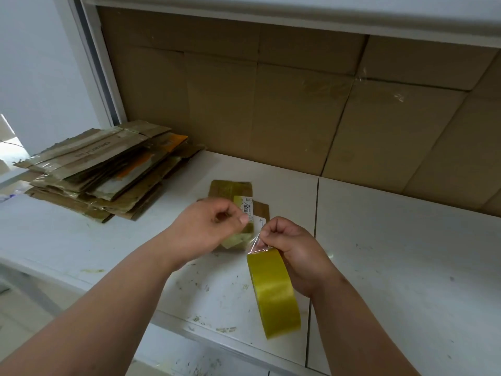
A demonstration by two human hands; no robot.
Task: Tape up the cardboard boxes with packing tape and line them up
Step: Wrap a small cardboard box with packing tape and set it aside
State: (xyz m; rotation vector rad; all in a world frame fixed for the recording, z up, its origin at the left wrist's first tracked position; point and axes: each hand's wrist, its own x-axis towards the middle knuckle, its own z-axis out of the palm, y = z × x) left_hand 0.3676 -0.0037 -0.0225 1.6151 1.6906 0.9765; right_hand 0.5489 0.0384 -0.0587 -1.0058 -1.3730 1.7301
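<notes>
My right hand has the tape roll hanging under it, fingers curled through or round its upper edge, and my thumb and forefinger pinch the clear loose end peeled up from the top of the roll; the roll is yellow-green, glossy, wide, and looks nearly full; it hangs on edge above the white table, not resting on it. Just left of that pinch my left hand is curled, thumb against the fingers; whether it holds the far end of the tape or nothing at all I cannot tell, since the film is clear and the fingertips hide it.

Just beyond both hands, partly under them, lies a small cardboard box; it sits low or flattened on the table, brown, with glossy old tape across it and a white barcode label near my left thumb; I see no fresh strip on it yet. Farther off to the left of my grip a stack of flattened boxes waits, worn, torn at the edges, streaked with old tape and an orange patch. Behind everything stands a cardboard-lined wall.

So I judge the work is at its start: tape being drawn, no box plainly sealed, none lined up; the whole stack is left.
</notes>
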